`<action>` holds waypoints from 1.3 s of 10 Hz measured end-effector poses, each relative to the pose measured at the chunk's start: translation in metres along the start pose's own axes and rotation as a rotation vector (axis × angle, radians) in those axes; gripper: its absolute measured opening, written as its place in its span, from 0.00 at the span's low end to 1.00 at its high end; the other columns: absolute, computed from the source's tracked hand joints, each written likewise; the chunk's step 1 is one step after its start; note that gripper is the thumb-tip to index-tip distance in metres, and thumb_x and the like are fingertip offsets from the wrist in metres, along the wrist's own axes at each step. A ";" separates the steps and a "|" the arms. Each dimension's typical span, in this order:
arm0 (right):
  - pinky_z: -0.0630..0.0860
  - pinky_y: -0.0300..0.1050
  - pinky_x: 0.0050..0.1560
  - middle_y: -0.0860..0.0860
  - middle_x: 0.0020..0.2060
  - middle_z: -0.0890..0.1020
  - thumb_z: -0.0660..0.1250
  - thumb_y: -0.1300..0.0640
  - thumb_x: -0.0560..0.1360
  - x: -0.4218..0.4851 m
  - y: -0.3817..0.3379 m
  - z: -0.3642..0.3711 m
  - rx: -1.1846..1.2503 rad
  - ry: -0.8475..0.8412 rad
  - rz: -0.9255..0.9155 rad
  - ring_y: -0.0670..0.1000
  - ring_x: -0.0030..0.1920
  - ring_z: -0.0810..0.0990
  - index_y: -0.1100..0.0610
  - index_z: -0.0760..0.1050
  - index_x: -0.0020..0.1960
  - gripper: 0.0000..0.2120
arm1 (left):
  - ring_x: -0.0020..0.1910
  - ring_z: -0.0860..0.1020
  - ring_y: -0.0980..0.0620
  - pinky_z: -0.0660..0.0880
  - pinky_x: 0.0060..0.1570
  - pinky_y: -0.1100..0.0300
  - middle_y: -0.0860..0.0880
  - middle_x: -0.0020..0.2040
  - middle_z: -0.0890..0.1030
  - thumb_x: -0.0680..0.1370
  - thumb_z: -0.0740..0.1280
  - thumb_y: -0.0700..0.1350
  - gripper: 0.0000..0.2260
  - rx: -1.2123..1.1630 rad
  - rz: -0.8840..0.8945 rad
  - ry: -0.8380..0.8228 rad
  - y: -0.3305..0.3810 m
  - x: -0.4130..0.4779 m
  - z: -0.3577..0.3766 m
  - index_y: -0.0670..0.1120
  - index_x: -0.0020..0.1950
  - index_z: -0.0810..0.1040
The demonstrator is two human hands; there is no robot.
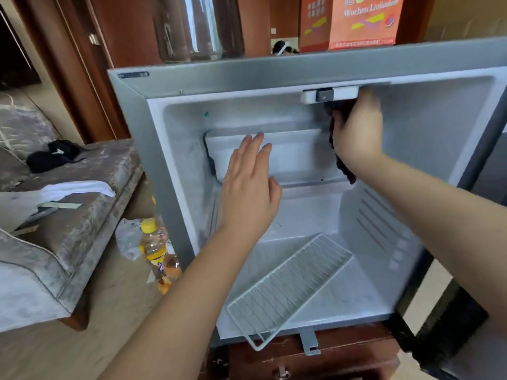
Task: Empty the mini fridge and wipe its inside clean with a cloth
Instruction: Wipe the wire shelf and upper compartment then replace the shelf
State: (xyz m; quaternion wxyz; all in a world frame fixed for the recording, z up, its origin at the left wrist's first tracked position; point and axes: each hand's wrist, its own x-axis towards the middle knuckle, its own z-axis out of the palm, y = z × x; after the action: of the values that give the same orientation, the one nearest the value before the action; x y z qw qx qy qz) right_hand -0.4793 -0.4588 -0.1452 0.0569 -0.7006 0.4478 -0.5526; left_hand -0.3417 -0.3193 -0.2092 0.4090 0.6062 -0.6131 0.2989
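Head view: right hand [356, 133] grips a dark nubby cloth [346, 170] inside the smooth white fridge [428, 133]; left hand [247, 193], fingers [258, 145] straight.

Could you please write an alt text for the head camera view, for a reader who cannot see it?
A person's right hand holds a dark crumpled cloth high inside an open grey mini fridge, beside the white control box. The open left hand reaches toward the small white freezer box; a white wire shelf lies askew on the fridge floor.
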 end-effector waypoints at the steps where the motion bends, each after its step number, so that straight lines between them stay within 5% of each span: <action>1: 0.62 0.43 0.62 0.64 0.66 0.68 0.61 0.63 0.77 0.023 0.014 -0.003 -0.106 0.082 0.009 0.60 0.66 0.68 0.70 0.67 0.66 0.20 | 0.70 0.67 0.38 0.62 0.71 0.45 0.38 0.70 0.70 0.72 0.63 0.39 0.24 0.043 -0.051 -0.041 -0.007 0.022 0.031 0.35 0.67 0.71; 2: 0.63 0.42 0.61 0.62 0.70 0.66 0.61 0.62 0.76 0.034 0.025 0.005 -0.176 0.115 -0.011 0.59 0.67 0.68 0.67 0.64 0.70 0.23 | 0.66 0.72 0.39 0.62 0.70 0.47 0.39 0.63 0.76 0.72 0.61 0.42 0.22 0.159 -0.008 0.047 -0.018 0.037 0.060 0.35 0.65 0.74; 4: 0.67 0.49 0.50 0.64 0.52 0.79 0.59 0.54 0.79 0.045 0.019 0.004 -0.734 -0.165 -0.155 0.63 0.53 0.76 0.63 0.76 0.52 0.13 | 0.61 0.75 0.42 0.62 0.69 0.48 0.42 0.58 0.78 0.70 0.62 0.39 0.20 0.233 0.021 0.196 -0.025 0.037 0.084 0.39 0.62 0.76; 5: 0.67 0.47 0.43 0.64 0.55 0.78 0.59 0.59 0.78 0.052 0.015 -0.003 -0.761 -0.253 -0.079 0.63 0.54 0.77 0.64 0.76 0.50 0.10 | 0.61 0.74 0.43 0.62 0.70 0.48 0.43 0.58 0.79 0.71 0.62 0.38 0.19 0.227 0.029 0.211 -0.027 0.038 0.084 0.39 0.62 0.76; 6: 0.71 0.48 0.46 0.65 0.56 0.77 0.61 0.65 0.76 0.052 0.014 0.001 -0.717 -0.233 -0.040 0.63 0.56 0.77 0.64 0.76 0.52 0.08 | 0.62 0.74 0.43 0.62 0.70 0.48 0.43 0.58 0.78 0.70 0.62 0.38 0.19 0.219 0.016 0.202 -0.027 0.038 0.084 0.39 0.62 0.76; 7: 0.69 0.44 0.47 0.61 0.55 0.78 0.57 0.64 0.76 0.043 0.018 0.010 -0.470 -0.029 0.030 0.61 0.55 0.76 0.59 0.75 0.48 0.08 | 0.61 0.75 0.42 0.63 0.70 0.48 0.42 0.58 0.78 0.70 0.62 0.37 0.20 0.214 0.010 0.182 -0.025 0.038 0.083 0.39 0.62 0.76; 8: 0.61 0.32 0.44 0.55 0.53 0.76 0.58 0.64 0.77 0.043 0.019 0.022 -0.155 0.118 0.226 0.55 0.56 0.75 0.62 0.74 0.57 0.12 | 0.61 0.75 0.42 0.63 0.70 0.48 0.42 0.58 0.78 0.69 0.63 0.35 0.21 0.220 0.013 0.174 -0.025 0.039 0.081 0.38 0.62 0.75; 10: 0.77 0.44 0.50 0.53 0.51 0.82 0.68 0.53 0.71 0.054 0.017 0.024 -0.081 -0.023 0.298 0.54 0.49 0.82 0.54 0.79 0.51 0.10 | 0.63 0.74 0.42 0.62 0.70 0.49 0.42 0.59 0.78 0.68 0.62 0.34 0.22 0.164 0.021 0.140 -0.027 0.037 0.077 0.37 0.63 0.75; 12: 0.75 0.43 0.57 0.53 0.52 0.83 0.70 0.51 0.72 0.042 -0.026 0.056 -0.015 -0.157 0.174 0.52 0.56 0.80 0.55 0.81 0.52 0.12 | 0.69 0.69 0.41 0.60 0.72 0.48 0.41 0.66 0.74 0.70 0.53 0.37 0.26 0.113 -0.110 0.121 -0.028 0.029 0.063 0.37 0.67 0.72; 13: 0.70 0.38 0.47 0.52 0.52 0.83 0.65 0.51 0.76 0.028 -0.058 0.079 -0.071 -0.211 0.039 0.52 0.54 0.80 0.56 0.81 0.54 0.12 | 0.74 0.61 0.42 0.58 0.73 0.50 0.41 0.73 0.67 0.70 0.54 0.36 0.28 0.081 -0.281 0.118 -0.026 0.013 0.050 0.36 0.72 0.65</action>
State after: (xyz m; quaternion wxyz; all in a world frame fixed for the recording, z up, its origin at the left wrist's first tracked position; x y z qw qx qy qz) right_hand -0.3811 -0.4764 -0.1221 0.0897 -0.7477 0.4720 -0.4584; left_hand -0.3218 -0.3717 -0.2257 0.4575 0.6834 -0.4845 0.2981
